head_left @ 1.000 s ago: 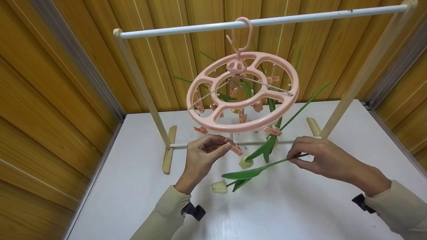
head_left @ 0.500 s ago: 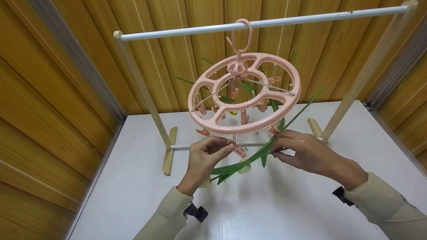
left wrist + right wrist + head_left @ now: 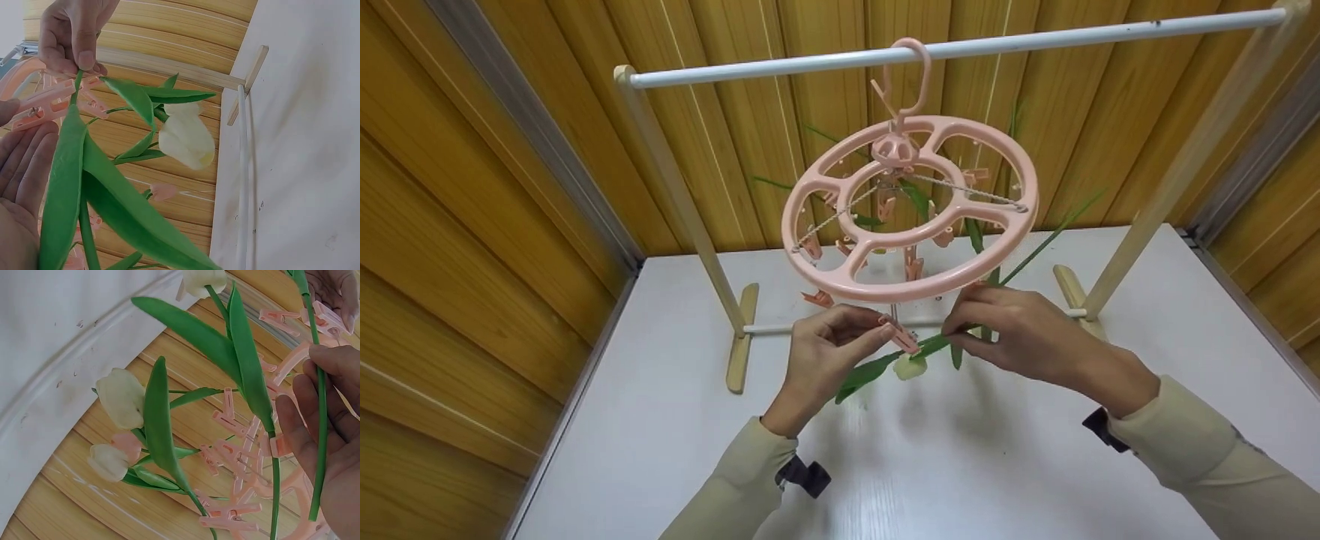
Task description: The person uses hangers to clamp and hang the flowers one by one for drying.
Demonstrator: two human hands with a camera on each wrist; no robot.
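My left hand (image 3: 821, 360) pinches a pink clothespin (image 3: 905, 339) that hangs from the front of a round pink clip hanger (image 3: 877, 289). Between thumb and fingertips, my right hand (image 3: 1027, 337) holds an artificial tulip by its green stem (image 3: 319, 439). Its leaves (image 3: 62, 180) slant down past my left palm; its bloom is hidden in the head view. The stem crosses right at the clothespin's tip in both wrist views. A white tulip (image 3: 188, 140) hangs head down from another clip close by.
The hanger hooks over the white bar (image 3: 772, 66) of a wooden-legged rack. Several other clips, some with tulips, dangle round it, including a pink tulip (image 3: 164, 192). A white table (image 3: 660, 450) lies below, with wood-panelled walls (image 3: 457, 225) around.
My right hand has moved left with the tulip, bringing its stem to the clothespin. My left hand keeps its pinch and has shifted slightly right.
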